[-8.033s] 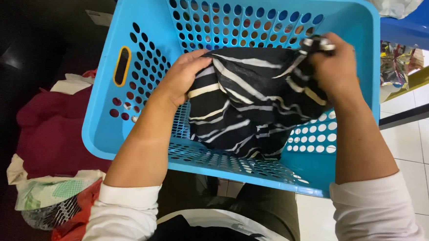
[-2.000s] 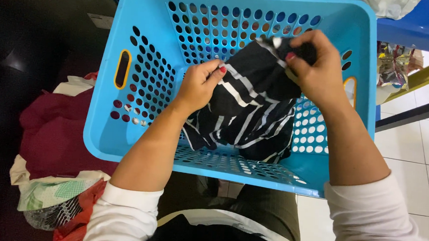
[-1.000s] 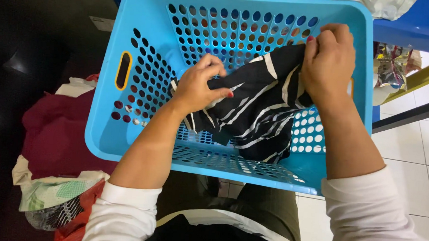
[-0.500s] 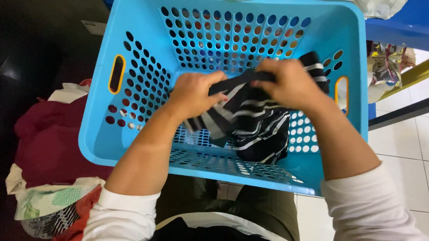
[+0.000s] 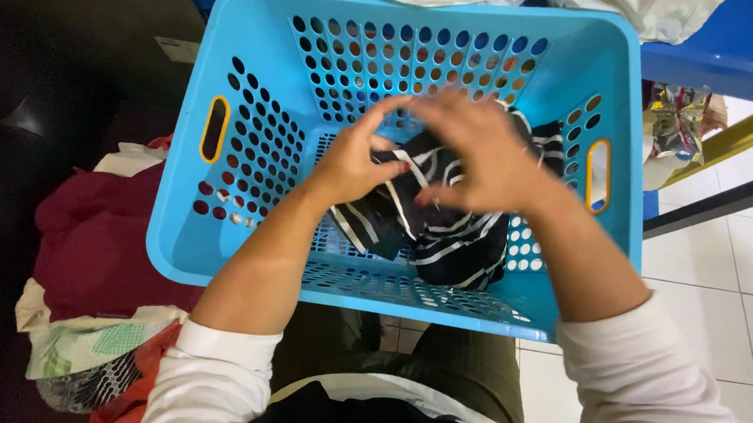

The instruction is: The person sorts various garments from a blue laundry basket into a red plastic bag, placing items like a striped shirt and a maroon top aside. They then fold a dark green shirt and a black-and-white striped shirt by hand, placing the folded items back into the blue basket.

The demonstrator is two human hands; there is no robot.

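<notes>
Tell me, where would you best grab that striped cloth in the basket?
Probably the bunched upper fold of the striped cloth, pinched from above: the basket walls block the sides, and both the left hand and right hand already work it from the open top.

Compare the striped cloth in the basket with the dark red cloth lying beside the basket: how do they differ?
The striped cloth is black with pale stripes; the dark red cloth is plain. The striped cloth lies inside the blue basket, while the dark red cloth is heaped outside it, to the left. The left hand and right hand are on the striped cloth; nothing touches the dark red cloth. Both are crumpled, not folded flat.
</notes>
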